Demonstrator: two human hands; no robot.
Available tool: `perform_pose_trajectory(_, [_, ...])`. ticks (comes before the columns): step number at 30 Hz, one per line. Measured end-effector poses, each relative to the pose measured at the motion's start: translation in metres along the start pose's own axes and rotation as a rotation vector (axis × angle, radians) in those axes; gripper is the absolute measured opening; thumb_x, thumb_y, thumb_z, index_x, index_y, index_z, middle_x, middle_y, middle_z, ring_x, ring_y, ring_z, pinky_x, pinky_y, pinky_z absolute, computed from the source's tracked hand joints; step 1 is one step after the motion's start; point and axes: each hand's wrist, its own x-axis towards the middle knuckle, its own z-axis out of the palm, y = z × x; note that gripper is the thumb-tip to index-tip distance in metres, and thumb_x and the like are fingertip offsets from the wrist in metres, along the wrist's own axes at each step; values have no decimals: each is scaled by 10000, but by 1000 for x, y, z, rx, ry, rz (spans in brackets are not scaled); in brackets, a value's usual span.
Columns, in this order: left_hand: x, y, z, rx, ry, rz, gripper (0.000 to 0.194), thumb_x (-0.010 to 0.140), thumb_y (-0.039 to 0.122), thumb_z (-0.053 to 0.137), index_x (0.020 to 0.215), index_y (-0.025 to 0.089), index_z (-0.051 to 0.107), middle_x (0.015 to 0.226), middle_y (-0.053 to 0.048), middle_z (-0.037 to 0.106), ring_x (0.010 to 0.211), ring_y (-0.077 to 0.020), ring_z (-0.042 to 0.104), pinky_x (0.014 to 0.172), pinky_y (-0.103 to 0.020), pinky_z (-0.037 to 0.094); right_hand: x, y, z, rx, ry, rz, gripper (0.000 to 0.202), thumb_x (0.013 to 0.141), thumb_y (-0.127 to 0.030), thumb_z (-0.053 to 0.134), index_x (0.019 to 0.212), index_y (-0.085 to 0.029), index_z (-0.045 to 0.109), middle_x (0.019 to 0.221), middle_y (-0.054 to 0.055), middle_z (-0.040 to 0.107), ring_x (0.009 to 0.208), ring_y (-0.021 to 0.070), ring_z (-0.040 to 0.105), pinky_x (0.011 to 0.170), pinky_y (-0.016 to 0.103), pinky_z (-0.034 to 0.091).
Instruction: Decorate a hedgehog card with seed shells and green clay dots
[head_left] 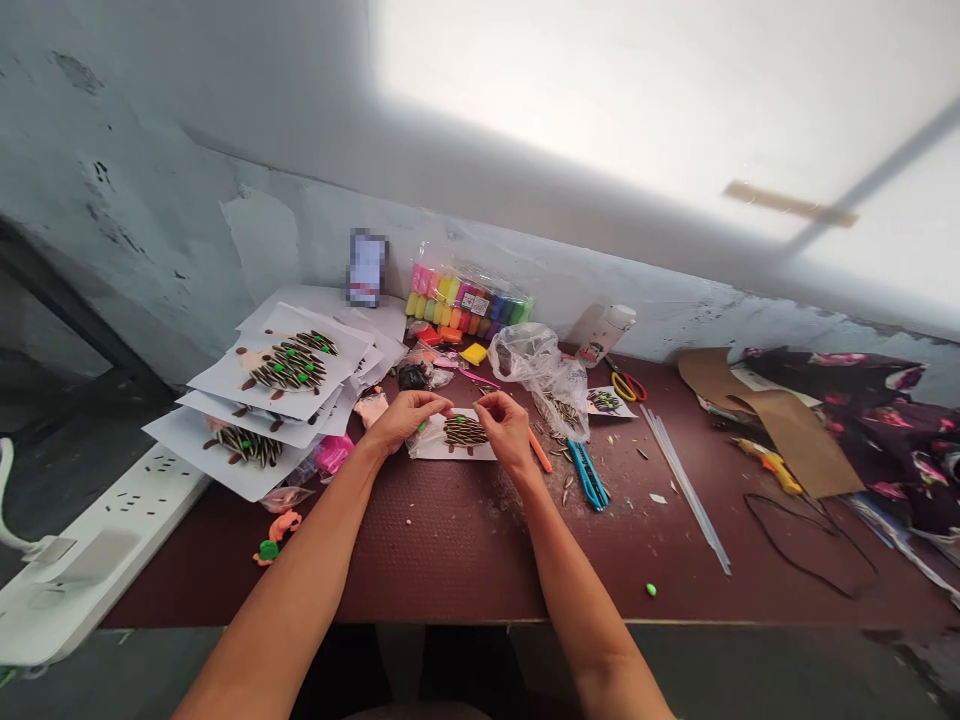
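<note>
A white card [471, 453] lies on the table between my two hands. It bears a hedgehog figure with a back of dark striped seeds [465, 430] and a green dot. Over the card's left end, my left hand [405, 422] is closed, with a bit of green clay [421, 427] showing at its fingers. My right hand [506, 428] pinches above the card's right side. Whatever is between its fingertips is too small to make out.
Finished hedgehog cards [300, 400] are stacked at left, near a power strip [112, 540]. Clay packs [469, 305] stand behind. Rightward lie a bag of seeds [562, 400], a blue cutter [587, 475], scissors [626, 385], glue sticks [686, 490], a glue gun [772, 465] and a green clay ball [651, 590].
</note>
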Motion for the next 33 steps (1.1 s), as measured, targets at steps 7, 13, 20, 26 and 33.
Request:
perform_pose_trajectory(7, [3,-6,-3,-63,58,-48,492,510,573,849,749,153,754,775,-76,756,673,-159,597,579,-240,433,0,13,-13,-108,-37,64,206,795,-352,612,814,-189,737,788,29,723,650,147,557,644,261,451])
perform_pose_trajectory(13, [4,-9,-3,-55,53,-35,477,524,559,855,761,157,755,784,-76,760,677,-162,608,578,-241,444,0,20,-12,-158,-61,75,203,799,-283,576,849,-199,753,841,32,745,680,153,586,708,276,473])
perform_pose_trajectory(20, [4,-11,-5,-49,59,-28,461,542,540,847,778,153,760,783,-80,760,688,-168,612,596,-248,457,0,24,-15,-189,-101,62,154,781,-239,588,810,-204,736,774,-2,700,663,145,570,695,263,454])
perform_pose_trajectory(26, [4,-10,-3,-71,74,-32,456,521,531,857,767,159,757,761,-70,757,687,-170,613,598,-251,465,0,24,-13,-249,-112,29,135,775,-150,634,790,-214,752,836,17,679,777,154,597,776,281,445])
perform_pose_trajectory(33, [3,-9,-4,-60,62,-44,459,532,537,844,780,161,754,758,-68,753,647,-154,593,566,-242,444,-1,24,-11,-313,-173,19,154,816,-120,643,822,-216,764,846,22,677,828,164,609,787,284,438])
